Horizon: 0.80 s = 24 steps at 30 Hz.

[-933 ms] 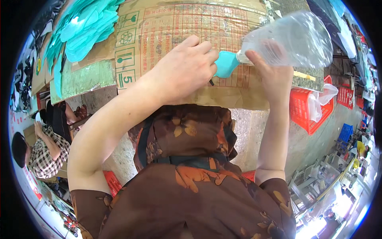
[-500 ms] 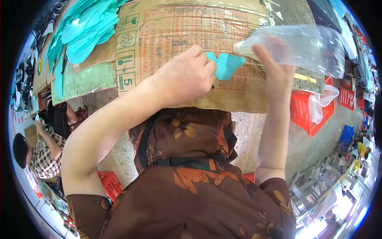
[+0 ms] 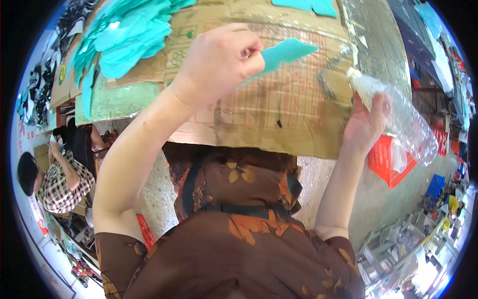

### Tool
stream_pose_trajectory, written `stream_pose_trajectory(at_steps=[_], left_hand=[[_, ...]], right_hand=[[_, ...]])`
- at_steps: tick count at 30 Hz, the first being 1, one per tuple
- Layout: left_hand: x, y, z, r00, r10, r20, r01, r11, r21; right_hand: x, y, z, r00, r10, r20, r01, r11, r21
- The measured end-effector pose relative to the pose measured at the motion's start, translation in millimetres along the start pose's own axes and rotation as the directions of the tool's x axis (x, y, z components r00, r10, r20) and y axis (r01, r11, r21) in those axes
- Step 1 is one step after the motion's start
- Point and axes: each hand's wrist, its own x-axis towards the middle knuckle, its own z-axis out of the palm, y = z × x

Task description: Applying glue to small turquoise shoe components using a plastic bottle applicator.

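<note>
My left hand [image 3: 224, 60] is raised over the cardboard sheet [image 3: 244, 117], its fingers closed on one end of a teal cut piece [image 3: 289, 52]. The piece's pointed free end sticks out to the right. At the cardboard's right edge, my right hand [image 3: 368, 119] grips a clear plastic bottle [image 3: 411, 122] by its upper part. Its narrow whitish tip points up and to the left, while the wide base hangs lower right. Some whitish stuff shows inside near the neck.
A heap of similar teal pieces [image 3: 129, 42] lies at the far left. More flat teal pieces [image 3: 318, 6] lie at the far edge. Right of the table stands a red basket [image 3: 381, 159] with a white bag. Another person [image 3: 64, 174] sits at the left.
My left hand has lifted the teal piece and moved it away from me. My right hand has drawn the bottle right and nearer, turning its base downward. The camera view has shifted slightly.
</note>
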Motion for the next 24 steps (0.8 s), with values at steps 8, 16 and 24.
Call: stream_pose_trajectory(at_steps=[8, 16, 24], left_hand=[[-12.4, -45.2, -69.1, 0.929, -0.334, 0.156, 0.359, 0.916, -0.178], [-11.4, -108.5, -200.1, 0.983, -0.181, 0.028, 0.149, 0.878, 0.454], [-13.1, -198.6, -219.4, 0.992, -0.098, -0.085, 0.123, 0.506, 0.854]], right_hand=[[-4.5, 12.6, -13.5, 0.998, -0.02, 0.051, 0.027, 0.991, -0.135], [-6.9, 15.8, -9.8, 0.993, -0.067, 0.093, 0.096, 0.927, -0.362], [-10.7, 16.2, -15.2, 0.997, -0.061, 0.046, 0.073, 0.927, -0.367]])
